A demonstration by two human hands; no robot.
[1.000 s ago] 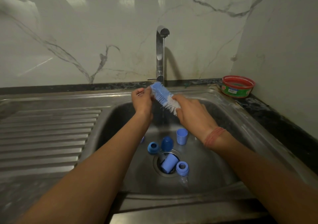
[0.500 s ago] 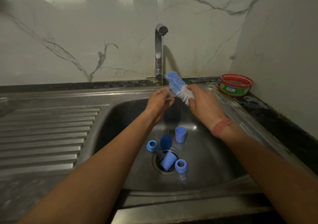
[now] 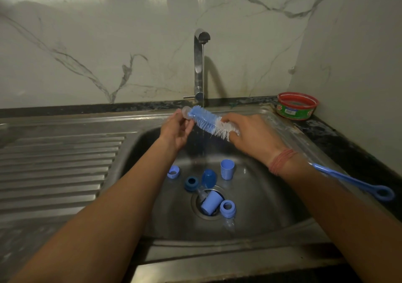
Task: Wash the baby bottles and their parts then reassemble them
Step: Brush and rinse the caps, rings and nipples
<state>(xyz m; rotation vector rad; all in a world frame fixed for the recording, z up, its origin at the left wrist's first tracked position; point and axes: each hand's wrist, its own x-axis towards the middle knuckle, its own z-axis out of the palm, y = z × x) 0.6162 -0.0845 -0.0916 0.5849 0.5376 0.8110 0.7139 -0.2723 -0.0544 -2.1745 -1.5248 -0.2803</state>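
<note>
- Scrubbing is the step in hand, as I judge it: my left hand (image 3: pixel 177 130) pinches a small clear silicone teat (image 3: pixel 186 112) between thumb and fingertips, held up over the stainless steel sink (image 3: pixel 272 213).
- My right hand (image 3: pixel 250 134) is curled round the long blue-and-white bristled bottle brush (image 3: pixel 208 123) just behind the bristles; its blue looped handle (image 3: pixel 356 183) sticks out past my right forearm.
- The brush's blue tip touches the teat, or is just beside it (whether the bristles go inside it I cannot tell).
- A thin stream runs from the chrome tap (image 3: pixel 199 65) and falls just behind the brush, between my two hands.
- Most of the washing looks yet to be done. Well below my hands, on the sink floor near the drain, lie a pale blue cap (image 3: pixel 173 171), a dark blue screw ring (image 3: pixel 191 182), a translucent blue dome cover (image 3: pixel 209 178), an upright light blue cup (image 3: pixel 227 169), a light blue cylinder (image 3: pixel 211 202) lying across the drain, and a light blue ring (image 3: pixel 227 208).
- Next, I reckon, the teat wants turning against the bristles and rinsing in the stream; it looks soft and slippery, so the pinch must be firm.
- A red-rimmed round green soap tub (image 3: pixel 297 107) sits on the dark counter, right of the tap.
</note>
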